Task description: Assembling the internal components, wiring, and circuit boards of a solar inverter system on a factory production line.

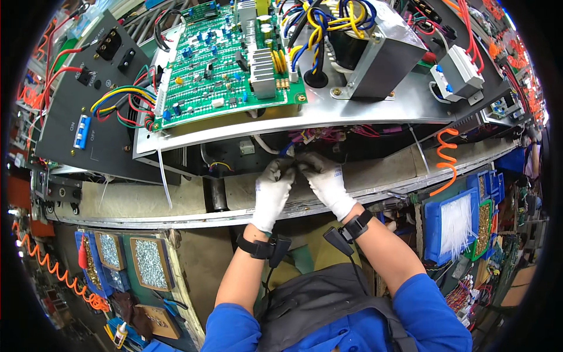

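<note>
My left hand (274, 190) and my right hand (328, 182), both in white gloves, meet below the front edge of a silver metal plate (352, 115). Their fingers are closed in a pinch, the fingertips nearly touching. A blue wire (285, 149) comes down to the fingertips; what they grip is too small and hidden to make out. Behind them, a bundle of purple and red wires (328, 134) runs inside the dark chassis. On top of the plate lie a green circuit board (199, 88) and a metal-bracketed transformer (387, 56) with yellow, blue and black wires.
White cable ties (163, 182) hang from the plate. At left stands a black panel (64, 126) with a blue rocker switch (82, 132). Screw trays (151, 263) lie lower left, and a blue bin of white cable ties (454, 226) at right, beside an orange coiled hose (447, 158).
</note>
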A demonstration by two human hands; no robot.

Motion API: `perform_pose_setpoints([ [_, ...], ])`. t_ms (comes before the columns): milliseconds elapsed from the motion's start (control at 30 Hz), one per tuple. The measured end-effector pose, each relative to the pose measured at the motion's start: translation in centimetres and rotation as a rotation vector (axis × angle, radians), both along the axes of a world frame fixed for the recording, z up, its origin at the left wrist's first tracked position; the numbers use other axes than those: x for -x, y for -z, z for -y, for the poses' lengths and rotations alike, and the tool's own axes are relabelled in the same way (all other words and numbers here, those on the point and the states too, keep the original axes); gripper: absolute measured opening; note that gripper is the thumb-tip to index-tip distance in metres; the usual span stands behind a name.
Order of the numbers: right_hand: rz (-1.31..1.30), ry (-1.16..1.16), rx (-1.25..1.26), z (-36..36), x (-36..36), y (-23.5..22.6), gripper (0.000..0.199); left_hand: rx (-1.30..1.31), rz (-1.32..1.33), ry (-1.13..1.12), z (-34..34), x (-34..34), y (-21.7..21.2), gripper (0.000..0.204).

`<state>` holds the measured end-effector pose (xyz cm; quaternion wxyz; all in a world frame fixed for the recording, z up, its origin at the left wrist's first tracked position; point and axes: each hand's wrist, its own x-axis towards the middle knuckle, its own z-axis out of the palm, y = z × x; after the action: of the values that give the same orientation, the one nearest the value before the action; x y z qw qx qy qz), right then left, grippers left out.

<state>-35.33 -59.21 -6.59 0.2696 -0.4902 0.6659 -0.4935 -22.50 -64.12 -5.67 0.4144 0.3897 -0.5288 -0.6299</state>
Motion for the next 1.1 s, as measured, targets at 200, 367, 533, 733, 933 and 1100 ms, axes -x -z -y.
perform_pose_setpoints([
  [200,0.35,-0.101,-0.134,-0.4,1.4,-1.9,0.022,-0.167,0.241,0.102,1.0,-1.8,-1.1,0.013],
  [367,0.309,-0.122,-0.125,-0.6,1.2,-3.1,0.024,-0.019,0.374,0.117,1.2,-2.0,-1.1,0.012],
  [533,0.332,-0.112,-0.108,-0.5,1.4,-2.6,0.021,0.122,0.445,0.143,1.4,-2.1,-1.6,0.014],
  [733,0.368,-0.144,-0.084,-0.1,1.4,-2.6,0.018,0.1,0.442,0.217,2.0,-2.6,-0.9,0.013],
  [933,0.342,-0.202,-0.101,-0.1,1.6,-2.8,0.017,0.158,0.499,0.278,2.2,-2.5,-1.3,0.014],
  [1100,0.133,0.006,-0.035,-1.5,-0.3,-3.4,0.013,0.221,0.545,0.145,1.2,-1.2,-1.7,0.02],
])
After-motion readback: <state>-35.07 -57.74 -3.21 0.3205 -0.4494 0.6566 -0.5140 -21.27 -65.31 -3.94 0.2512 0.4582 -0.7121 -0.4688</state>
